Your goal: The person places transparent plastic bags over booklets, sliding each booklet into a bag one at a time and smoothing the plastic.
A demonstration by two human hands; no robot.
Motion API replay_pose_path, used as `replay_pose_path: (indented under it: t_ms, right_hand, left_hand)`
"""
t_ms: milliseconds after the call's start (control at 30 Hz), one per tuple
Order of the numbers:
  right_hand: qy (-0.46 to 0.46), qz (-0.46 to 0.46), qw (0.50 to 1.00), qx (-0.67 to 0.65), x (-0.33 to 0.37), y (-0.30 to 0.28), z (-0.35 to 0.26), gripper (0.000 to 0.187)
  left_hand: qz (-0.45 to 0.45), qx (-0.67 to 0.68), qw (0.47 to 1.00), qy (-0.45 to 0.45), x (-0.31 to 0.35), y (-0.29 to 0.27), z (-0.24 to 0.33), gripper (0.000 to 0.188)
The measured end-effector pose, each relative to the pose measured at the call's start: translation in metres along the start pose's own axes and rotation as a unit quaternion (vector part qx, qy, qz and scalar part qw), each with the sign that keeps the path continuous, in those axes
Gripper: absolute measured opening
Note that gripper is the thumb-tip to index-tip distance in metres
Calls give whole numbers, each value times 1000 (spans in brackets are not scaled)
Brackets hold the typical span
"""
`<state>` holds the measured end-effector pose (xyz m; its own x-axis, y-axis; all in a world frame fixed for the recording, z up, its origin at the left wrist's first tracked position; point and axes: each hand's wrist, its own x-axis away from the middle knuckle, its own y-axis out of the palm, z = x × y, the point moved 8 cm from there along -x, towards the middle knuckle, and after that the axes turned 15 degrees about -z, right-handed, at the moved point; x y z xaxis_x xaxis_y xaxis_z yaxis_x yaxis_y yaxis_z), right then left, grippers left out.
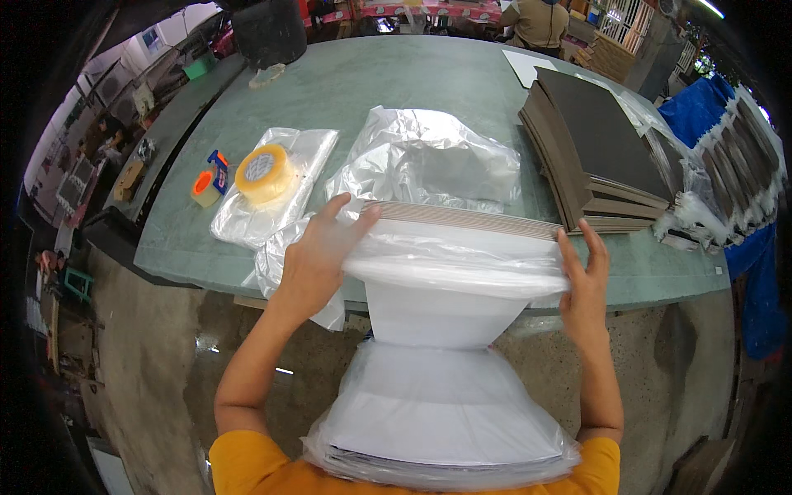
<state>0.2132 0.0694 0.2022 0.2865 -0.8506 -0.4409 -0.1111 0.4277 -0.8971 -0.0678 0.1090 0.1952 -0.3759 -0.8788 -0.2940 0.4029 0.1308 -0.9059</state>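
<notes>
You frame a stack [462,217] of grey-edged boards at the near edge of the green surface [396,76], your hands at either end of it. Your left hand [316,257] is at the left end, thumb and forefinger parted near the top corner; your right hand [586,285] is at the right end, its visible fingers spread beside the edge. How firmly either hand grips cannot be told, as the lower fingers are hidden. Clear film [454,279] lies in folds across the white face of the stack, on the side toward you. Closer still, between your forearms, a white bundle [437,404] in clear wrap sits in front of your orange shirt [247,464].

Just beyond the stack, a crumpled sheet of plastic [384,148] catches the light. To its left, a large yellowish tape roll [266,175] rests on flat clear bags [309,155], with a blue-and-orange dispenser [219,175] just beside it. To the right of the plastic, a pile of dark boards [615,132] stands with its layers fanned apart, near wrapped packs [738,161] and a blue tarp [763,309] at the far right. At the far end, a black bin [268,35] stands at left; beyond the surface, another person [540,23] appears in a tan top.
</notes>
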Motion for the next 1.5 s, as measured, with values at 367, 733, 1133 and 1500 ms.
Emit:
replay_pose_path:
  t_ms: [367, 733, 1133, 1500]
  right_hand:
    - [20, -289, 534, -794, 93, 129, 34, 27]
    - [203, -480, 745, -415, 184, 265, 32, 16]
    - [-190, -626, 598, -464, 174, 182, -118, 63]
    - [-5, -316, 674, -667, 37, 137, -85, 55]
  left_hand:
    - [-337, 774, 520, -131, 83, 129, -65, 27]
    - [-443, 227, 855, -144, 147, 255, -113, 25]
    - [-510, 427, 741, 93, 138, 224, 68, 21]
    - [-194, 546, 796, 174, -25, 83, 100, 52]
